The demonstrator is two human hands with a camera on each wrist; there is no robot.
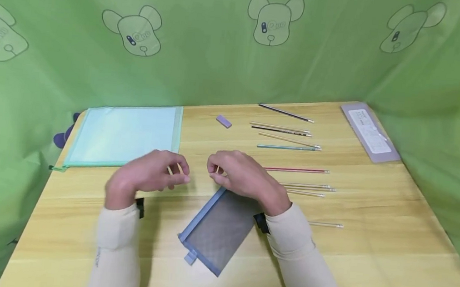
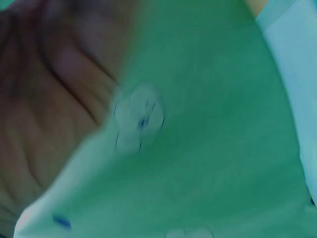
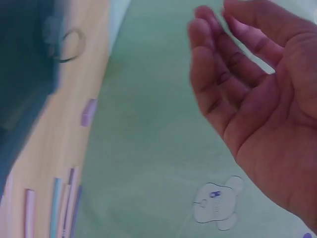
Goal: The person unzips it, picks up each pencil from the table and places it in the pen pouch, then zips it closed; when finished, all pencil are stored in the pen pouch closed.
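Note:
My left hand (image 1: 151, 171) hovers above the table with its fingers loosely bent and nothing between them. Opposite it, my right hand (image 1: 240, 175) is held up in a similar loose curl; the right wrist view shows the bent fingers (image 3: 233, 64) without anything in them. Below the right hand and forearm is a grey mesh zip pouch (image 1: 220, 234) with blue edging and a small blue tab, its upper right part hidden. Palm and fingers of the left hand are dark and blurred in the left wrist view.
Several pencils (image 1: 289, 147) lie in rows on the right half of the wooden table (image 1: 389, 248). A purple eraser (image 1: 223, 121) is near the back edge. A pale blue mesh folder (image 1: 126, 134) lies at back left, a mauve card (image 1: 370, 132) at back right. Green curtains surround the table.

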